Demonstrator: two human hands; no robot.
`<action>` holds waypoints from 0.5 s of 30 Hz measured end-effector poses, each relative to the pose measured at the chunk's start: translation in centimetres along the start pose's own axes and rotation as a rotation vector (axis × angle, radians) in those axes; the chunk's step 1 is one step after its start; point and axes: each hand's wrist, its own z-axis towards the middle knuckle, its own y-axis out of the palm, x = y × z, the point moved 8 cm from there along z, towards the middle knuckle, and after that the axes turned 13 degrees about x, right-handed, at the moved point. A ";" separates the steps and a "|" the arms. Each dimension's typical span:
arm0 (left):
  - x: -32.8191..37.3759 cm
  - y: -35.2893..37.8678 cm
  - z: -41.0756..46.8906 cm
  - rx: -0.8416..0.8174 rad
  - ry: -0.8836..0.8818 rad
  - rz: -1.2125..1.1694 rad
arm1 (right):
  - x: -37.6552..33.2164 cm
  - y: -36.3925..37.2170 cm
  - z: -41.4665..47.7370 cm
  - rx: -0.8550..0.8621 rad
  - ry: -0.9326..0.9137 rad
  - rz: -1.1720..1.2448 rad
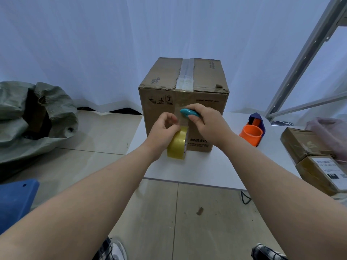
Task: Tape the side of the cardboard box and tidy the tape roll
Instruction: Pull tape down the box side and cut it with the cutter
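Hands (pixel 187 124) (tape, cutter) against box (pixel 206 98)

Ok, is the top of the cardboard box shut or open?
Shut. The cardboard box has its top flaps lying flat, with a clear tape strip running along the centre seam and over the front edge.

Matt brown cardboard box (pixel 184 109), glossy yellowish plastic tape roll (pixel 177 144), smooth teal plastic cutter (pixel 189 113) in my grip.

Head-worn wide-angle view, angled forward and down, close over the bench (pixel 216 166); edges apparently lens-bowed.
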 end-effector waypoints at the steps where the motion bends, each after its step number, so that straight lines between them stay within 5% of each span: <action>1: -0.3 0.1 0.0 -0.017 -0.024 0.009 | -0.1 0.0 -0.1 -0.003 -0.006 0.001; 15: -0.8 1.0 1.0 0.044 -0.055 0.008 | 0.6 1.2 -0.2 -0.018 0.116 0.221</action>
